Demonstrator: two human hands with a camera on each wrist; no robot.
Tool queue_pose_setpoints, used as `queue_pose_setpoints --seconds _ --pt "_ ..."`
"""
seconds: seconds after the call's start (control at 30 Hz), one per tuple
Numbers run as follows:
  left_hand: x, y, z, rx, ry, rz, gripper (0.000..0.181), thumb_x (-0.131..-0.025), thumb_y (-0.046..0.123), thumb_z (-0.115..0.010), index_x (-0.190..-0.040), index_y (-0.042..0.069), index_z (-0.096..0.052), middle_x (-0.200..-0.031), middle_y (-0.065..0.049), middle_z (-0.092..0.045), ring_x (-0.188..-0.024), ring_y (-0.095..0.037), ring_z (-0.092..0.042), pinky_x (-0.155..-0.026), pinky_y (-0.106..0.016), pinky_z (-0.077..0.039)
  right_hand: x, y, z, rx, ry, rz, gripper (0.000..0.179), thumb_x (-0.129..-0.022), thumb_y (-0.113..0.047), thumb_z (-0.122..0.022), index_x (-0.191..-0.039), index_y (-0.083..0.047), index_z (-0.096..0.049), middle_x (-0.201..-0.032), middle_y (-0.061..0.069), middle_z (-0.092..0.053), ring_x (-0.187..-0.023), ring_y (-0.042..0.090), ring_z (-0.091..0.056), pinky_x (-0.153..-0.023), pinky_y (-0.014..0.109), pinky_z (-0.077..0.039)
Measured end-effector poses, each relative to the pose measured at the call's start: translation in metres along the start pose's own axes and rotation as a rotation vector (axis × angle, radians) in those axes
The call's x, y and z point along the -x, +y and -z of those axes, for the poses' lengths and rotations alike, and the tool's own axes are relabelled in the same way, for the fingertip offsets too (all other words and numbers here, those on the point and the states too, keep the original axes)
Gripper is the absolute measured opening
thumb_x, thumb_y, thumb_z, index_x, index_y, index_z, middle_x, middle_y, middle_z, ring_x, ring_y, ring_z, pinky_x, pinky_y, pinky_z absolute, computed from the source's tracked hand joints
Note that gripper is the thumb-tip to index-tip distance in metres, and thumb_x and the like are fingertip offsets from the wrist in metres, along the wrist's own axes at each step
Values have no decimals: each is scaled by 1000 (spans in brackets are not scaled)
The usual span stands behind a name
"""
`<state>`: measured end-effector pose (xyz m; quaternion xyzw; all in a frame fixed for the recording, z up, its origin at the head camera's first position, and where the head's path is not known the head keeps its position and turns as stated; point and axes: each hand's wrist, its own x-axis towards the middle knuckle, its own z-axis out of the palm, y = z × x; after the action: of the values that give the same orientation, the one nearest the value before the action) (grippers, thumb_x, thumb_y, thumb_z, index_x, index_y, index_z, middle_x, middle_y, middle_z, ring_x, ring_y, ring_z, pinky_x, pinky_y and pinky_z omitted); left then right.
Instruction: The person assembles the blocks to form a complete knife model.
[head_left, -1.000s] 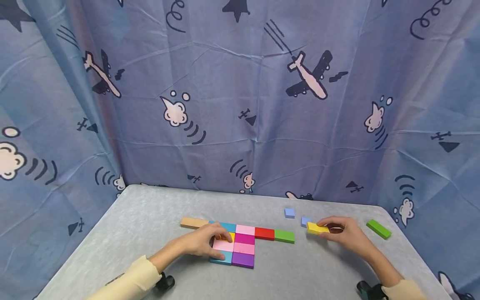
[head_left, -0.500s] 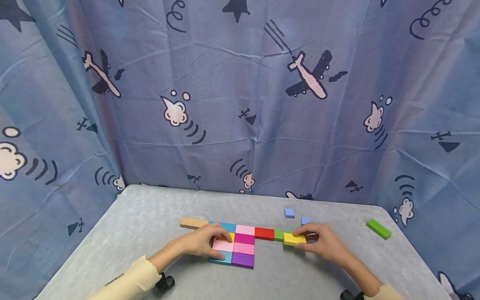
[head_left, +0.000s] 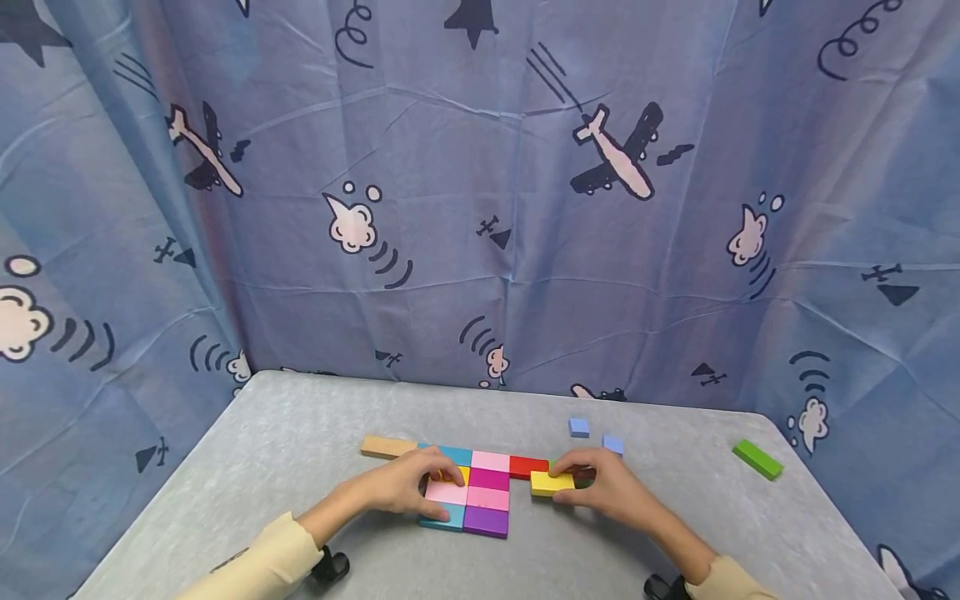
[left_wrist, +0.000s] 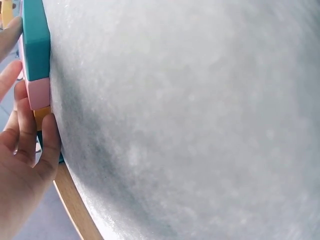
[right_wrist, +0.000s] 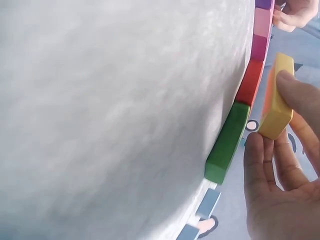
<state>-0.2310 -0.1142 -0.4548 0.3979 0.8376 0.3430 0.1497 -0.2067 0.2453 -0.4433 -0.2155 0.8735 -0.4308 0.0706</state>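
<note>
My right hand (head_left: 611, 487) pinches a yellow block (head_left: 550, 484) between thumb and fingers. The block is raised close to the red block (head_left: 528, 467); in the right wrist view it hangs above the row, apart from the green block (right_wrist: 227, 145). In the head view the right hand mostly hides that green block. My left hand (head_left: 401, 482) rests at the left side of a flat two-column group of blocks, its fingers loosely spread. Its thumb touches a teal block (head_left: 441, 518) and its fingertips partly cover another yellow block. Pink, magenta and purple blocks (head_left: 486, 523) make up the rest.
A tan block (head_left: 384, 447) extends the top row leftward. Two small light-blue blocks (head_left: 578, 427) lie behind the right hand, and a loose green block (head_left: 757, 459) lies far right on the grey table (head_left: 300, 408). A patterned blue curtain (head_left: 420, 250) hangs behind.
My right hand has carried the yellow block leftward, from beside the small light-blue blocks, past the green block, to near the red one. The left hand has stayed in place.
</note>
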Motion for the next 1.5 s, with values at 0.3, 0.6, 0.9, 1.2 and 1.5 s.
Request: queue_pose_setpoints --seconds 0.3,0.6,0.9,1.2,1.5 --pt "1 2 1 -2 -5 18 37 -84 26 -87 -115 19 -69 -111 10 -57 -102 -9 -54 -90 -31 -45 -13 -2 -9 23 -18 47 23 -79 -14 -90 -99 -13 -78 -98 -3 -69 -88 22 -59 -77 30 -53" --pt "-1 2 1 1 -10 27 37 -83 26 -88 -115 21 -70 -112 10 -57 -103 -8 -53 -89 -31 -45 -21 -5 -17 33 -27 61 23 -79 -12 -90 -98 -11 -78 -94 -3 -69 -85 21 -58 -74 30 -52" --pt "-1 0 1 2 -14 39 36 -84 26 -88 -115 22 -70 -112 11 -57 -103 -8 -53 -90 -30 -45 -26 -7 -21 55 -50 60 23 -78 -10 -90 -97 -10 -77 -92 -3 -66 -84 22 -58 -74 30 -52" --pt "-1 1 2 10 -16 60 37 -83 27 -88 -115 22 -70 -113 10 -58 -103 -9 -53 -90 -31 -45 -28 -7 -23 77 -68 26 25 -77 -11 -91 -96 -13 -74 -94 -4 -64 -85 18 -58 -74 28 -52" --pt "0 0 1 13 -6 40 36 -83 25 -88 -114 21 -69 -113 10 -57 -103 -8 -53 -91 -31 -45 -28 -5 -21 71 -89 70 26 -77 -12 -92 -96 -11 -74 -94 -2 -65 -85 21 -59 -76 31 -52"
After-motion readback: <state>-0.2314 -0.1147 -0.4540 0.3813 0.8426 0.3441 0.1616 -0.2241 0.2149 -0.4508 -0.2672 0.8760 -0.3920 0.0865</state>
